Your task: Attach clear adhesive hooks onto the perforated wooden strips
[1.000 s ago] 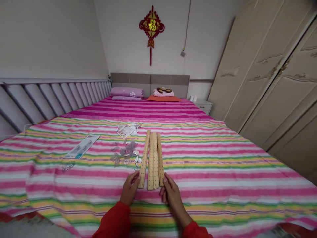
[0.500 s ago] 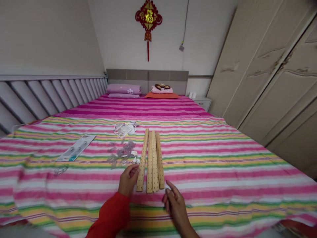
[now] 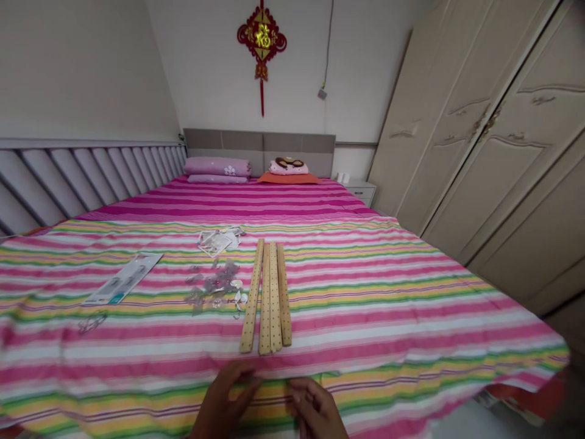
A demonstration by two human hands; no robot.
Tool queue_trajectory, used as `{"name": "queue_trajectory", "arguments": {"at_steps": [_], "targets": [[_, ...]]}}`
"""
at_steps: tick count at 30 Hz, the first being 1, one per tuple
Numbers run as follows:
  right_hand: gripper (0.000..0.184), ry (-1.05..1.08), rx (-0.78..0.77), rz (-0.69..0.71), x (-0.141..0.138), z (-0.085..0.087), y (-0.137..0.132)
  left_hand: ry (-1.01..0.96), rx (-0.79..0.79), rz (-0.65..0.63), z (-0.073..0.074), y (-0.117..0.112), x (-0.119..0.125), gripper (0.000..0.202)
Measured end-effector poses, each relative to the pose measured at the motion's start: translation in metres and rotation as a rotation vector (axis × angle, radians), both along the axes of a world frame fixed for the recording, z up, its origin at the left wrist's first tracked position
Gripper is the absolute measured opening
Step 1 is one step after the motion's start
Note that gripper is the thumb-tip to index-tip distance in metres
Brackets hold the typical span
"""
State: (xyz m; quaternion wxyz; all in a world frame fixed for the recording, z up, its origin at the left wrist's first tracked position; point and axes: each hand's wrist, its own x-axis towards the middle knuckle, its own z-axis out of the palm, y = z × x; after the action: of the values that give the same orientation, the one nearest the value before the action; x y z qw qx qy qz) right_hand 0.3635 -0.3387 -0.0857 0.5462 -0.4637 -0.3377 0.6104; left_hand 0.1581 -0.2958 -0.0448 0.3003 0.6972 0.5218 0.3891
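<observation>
Four flat wooden strips (image 3: 270, 299), dotted with small dark holes, lie lengthwise side by side on the striped bed cover (image 3: 365, 329). The leftmost strip (image 3: 252, 296) is slightly apart from the others and slanted. My left hand (image 3: 226, 396) is below their near ends, thumb and forefinger apart, with nothing seen between them. Opposite it, my right hand (image 3: 316, 407) has its fingers curled in and the thumb against them; no object shows there. Neither hand touches the strips.
Left of the strips lie several small clear plastic bags (image 3: 222, 280) and white hooks (image 3: 238, 297). Beyond them is a pile of small packets (image 3: 222, 241). Further left are a printed card pack (image 3: 125, 280) and thin wire pieces (image 3: 92, 321). Folded bedding (image 3: 217, 167) lies by the headboard.
Both hands have drawn back towards me, away from the strips. My left hand has left the leftmost strip's side. My right hand's fingers have curled in. The view has shifted right.
</observation>
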Motion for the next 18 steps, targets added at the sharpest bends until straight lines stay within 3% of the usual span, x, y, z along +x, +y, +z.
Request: {"name": "queue_trajectory", "arguments": {"at_steps": [3, 6, 10, 13, 16, 18], "targets": [[0.043, -0.032, 0.062, 0.036, 0.009, 0.022, -0.011, 0.007, -0.23, -0.297, 0.018, -0.01, -0.004, 0.027], [0.043, -0.116, 0.201, 0.02, 0.029, 0.062, -0.011, -0.073, -0.239, -0.38, 0.053, -0.011, -0.008, 0.039], [0.049, -0.22, 0.44, 0.012, 0.056, 0.126, -0.004, -0.212, -0.072, -0.312, 0.114, -0.005, -0.007, 0.065], [0.054, -0.172, 0.602, -0.14, 0.063, 0.171, -0.003, -0.336, 0.045, -0.132, 0.151, -0.001, -0.001, 0.089], [0.066, -0.143, 0.698, -0.237, 0.06, 0.202, -0.002, -0.397, 0.128, 0.059, 0.17, 0.001, 0.004, 0.097], [0.069, -0.15, 0.659, -0.269, 0.057, 0.209, 0.003, -0.371, 0.111, 0.147, 0.171, 0.003, 0.006, 0.094]]}}
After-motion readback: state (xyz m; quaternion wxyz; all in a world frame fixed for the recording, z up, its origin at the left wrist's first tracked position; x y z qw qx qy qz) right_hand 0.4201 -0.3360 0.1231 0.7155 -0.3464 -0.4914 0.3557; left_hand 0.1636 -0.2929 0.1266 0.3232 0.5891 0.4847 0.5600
